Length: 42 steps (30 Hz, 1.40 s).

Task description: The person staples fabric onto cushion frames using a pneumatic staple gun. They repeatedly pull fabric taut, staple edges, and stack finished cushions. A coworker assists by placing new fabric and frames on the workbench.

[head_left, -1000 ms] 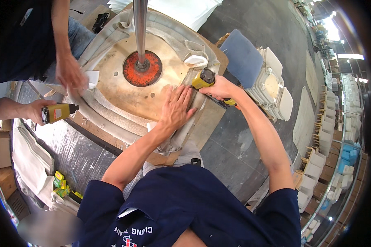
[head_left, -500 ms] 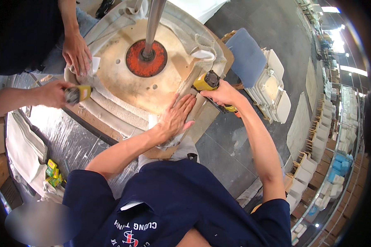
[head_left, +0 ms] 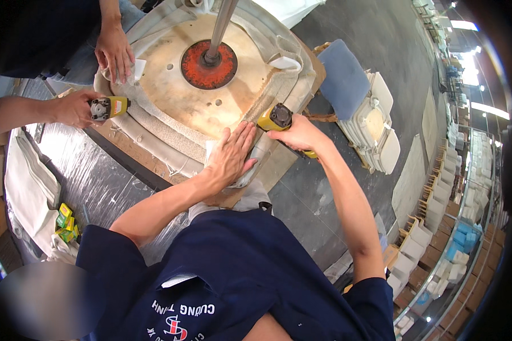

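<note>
Grey floor (head_left: 324, 62) lies right of the fabric-edged panel (head_left: 173, 99) in the head view. At the panel's near right edge is the yellow tool (head_left: 266, 118), black-capped head toward the panel, long axis slanting to the lower right beneath my right hand (head_left: 302, 135), which is wrapped around it. My left hand (head_left: 231, 154) presses flat, fingers extended away from me. White lettering and a red-and-white emblem (head_left: 175, 328), inverted, mark my shirt (head_left: 239, 244).

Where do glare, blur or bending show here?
Head view: glare on the shiny grey surface and the ceiling light; stocked racks curving along the right rim; a blurred oval at lower left; the right hand and yellow tool fairly sharp.
</note>
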Each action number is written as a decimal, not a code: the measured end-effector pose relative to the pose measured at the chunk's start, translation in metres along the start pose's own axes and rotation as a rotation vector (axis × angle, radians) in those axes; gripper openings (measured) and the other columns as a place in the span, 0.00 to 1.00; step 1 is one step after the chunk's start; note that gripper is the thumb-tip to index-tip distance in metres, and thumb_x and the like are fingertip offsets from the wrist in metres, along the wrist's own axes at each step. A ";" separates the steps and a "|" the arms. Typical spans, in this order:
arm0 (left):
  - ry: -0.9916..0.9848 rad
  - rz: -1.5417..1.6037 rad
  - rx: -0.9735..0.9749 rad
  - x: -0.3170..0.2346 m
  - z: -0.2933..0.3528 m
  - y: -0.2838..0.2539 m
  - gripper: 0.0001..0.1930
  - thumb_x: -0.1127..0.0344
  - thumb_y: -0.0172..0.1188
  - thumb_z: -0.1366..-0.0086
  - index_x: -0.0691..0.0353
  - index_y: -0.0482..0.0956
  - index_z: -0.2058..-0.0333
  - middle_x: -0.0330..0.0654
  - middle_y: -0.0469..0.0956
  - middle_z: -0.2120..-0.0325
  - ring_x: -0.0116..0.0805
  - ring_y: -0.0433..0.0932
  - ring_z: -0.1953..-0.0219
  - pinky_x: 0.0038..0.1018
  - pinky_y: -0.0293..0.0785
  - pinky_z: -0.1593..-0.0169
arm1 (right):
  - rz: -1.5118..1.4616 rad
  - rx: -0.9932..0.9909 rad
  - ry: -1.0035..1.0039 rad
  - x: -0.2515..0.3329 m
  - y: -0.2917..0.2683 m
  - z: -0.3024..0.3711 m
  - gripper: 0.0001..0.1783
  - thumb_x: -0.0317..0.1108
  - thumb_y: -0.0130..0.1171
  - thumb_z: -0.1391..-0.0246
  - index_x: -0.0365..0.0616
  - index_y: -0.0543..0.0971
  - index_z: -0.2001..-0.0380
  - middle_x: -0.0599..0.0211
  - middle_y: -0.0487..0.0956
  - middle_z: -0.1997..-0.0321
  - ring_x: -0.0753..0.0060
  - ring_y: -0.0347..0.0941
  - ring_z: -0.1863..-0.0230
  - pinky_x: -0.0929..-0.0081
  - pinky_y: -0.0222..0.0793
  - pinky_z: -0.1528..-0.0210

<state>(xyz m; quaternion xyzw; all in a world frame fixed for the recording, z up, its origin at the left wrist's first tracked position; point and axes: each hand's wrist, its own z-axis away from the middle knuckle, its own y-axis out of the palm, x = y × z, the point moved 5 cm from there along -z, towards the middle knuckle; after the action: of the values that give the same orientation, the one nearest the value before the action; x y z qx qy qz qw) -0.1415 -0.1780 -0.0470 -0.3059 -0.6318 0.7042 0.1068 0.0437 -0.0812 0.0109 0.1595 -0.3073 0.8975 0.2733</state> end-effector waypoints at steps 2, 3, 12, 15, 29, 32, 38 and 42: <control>-0.012 -0.124 0.139 -0.008 -0.004 -0.005 0.44 0.39 0.51 0.24 0.67 0.57 0.23 0.48 0.58 0.21 0.43 0.52 0.18 0.49 0.51 0.24 | 0.001 -0.006 0.011 -0.005 0.005 0.000 0.25 0.46 0.77 0.48 0.33 0.86 0.59 0.65 0.82 0.77 0.73 0.76 0.78 0.67 0.74 0.73; -0.025 -0.184 0.205 -0.013 -0.006 -0.012 0.44 0.39 0.51 0.24 0.68 0.57 0.23 0.49 0.58 0.21 0.44 0.52 0.18 0.49 0.51 0.24 | 0.015 -0.012 0.003 -0.004 0.007 0.000 0.25 0.47 0.77 0.49 0.34 0.86 0.59 0.65 0.82 0.76 0.73 0.77 0.78 0.67 0.74 0.73; 0.136 -0.153 0.134 -0.010 0.028 0.005 0.50 0.33 0.50 0.27 0.68 0.53 0.21 0.46 0.58 0.21 0.39 0.52 0.19 0.44 0.51 0.26 | 0.138 -0.040 0.038 -0.009 0.028 0.013 0.33 0.56 0.72 0.47 0.36 0.87 0.50 0.40 0.88 0.52 0.42 0.85 0.45 0.56 0.78 0.42; 0.079 -0.203 0.180 -0.002 0.045 -0.003 0.50 0.34 0.51 0.27 0.68 0.52 0.21 0.43 0.58 0.21 0.37 0.52 0.19 0.43 0.52 0.26 | 0.158 -0.043 0.009 0.000 0.034 0.019 0.32 0.55 0.72 0.46 0.37 0.87 0.50 0.41 0.88 0.53 0.42 0.85 0.46 0.55 0.79 0.42; -0.018 -0.210 0.195 0.003 0.061 -0.015 0.47 0.44 0.58 0.30 0.67 0.54 0.22 0.43 0.62 0.23 0.38 0.55 0.20 0.45 0.53 0.25 | 0.206 -0.020 -0.157 0.006 0.067 0.031 0.33 0.54 0.73 0.47 0.32 0.87 0.53 0.41 0.88 0.57 0.45 0.87 0.49 0.55 0.80 0.46; -0.036 -0.066 0.144 0.007 0.065 -0.019 0.45 0.49 0.61 0.31 0.66 0.55 0.23 0.42 0.64 0.24 0.37 0.56 0.20 0.48 0.54 0.26 | 0.181 0.000 -0.142 0.000 0.069 0.036 0.32 0.55 0.73 0.48 0.32 0.88 0.57 0.41 0.88 0.60 0.45 0.87 0.51 0.55 0.81 0.47; -0.055 0.124 0.076 0.015 0.073 -0.024 0.44 0.53 0.65 0.33 0.62 0.57 0.23 0.39 0.66 0.26 0.34 0.57 0.20 0.53 0.54 0.28 | 0.405 -0.040 0.040 0.033 0.081 0.054 0.27 0.46 0.74 0.44 0.34 0.86 0.51 0.47 0.89 0.60 0.48 0.88 0.54 0.61 0.81 0.47; -0.131 0.210 -0.066 0.024 0.096 -0.024 0.41 0.53 0.65 0.32 0.56 0.62 0.24 0.39 0.69 0.27 0.35 0.59 0.21 0.54 0.53 0.29 | 0.156 -0.070 -0.215 0.010 0.086 0.052 0.25 0.50 0.72 0.49 0.36 0.89 0.64 0.42 0.87 0.63 0.37 0.85 0.55 0.50 0.81 0.50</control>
<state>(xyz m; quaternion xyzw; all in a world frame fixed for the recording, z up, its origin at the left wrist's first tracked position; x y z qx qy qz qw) -0.2211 -0.2401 -0.0297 -0.3271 -0.6249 0.7086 -0.0193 -0.0090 -0.1675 0.0154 0.2210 -0.3776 0.8823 0.1737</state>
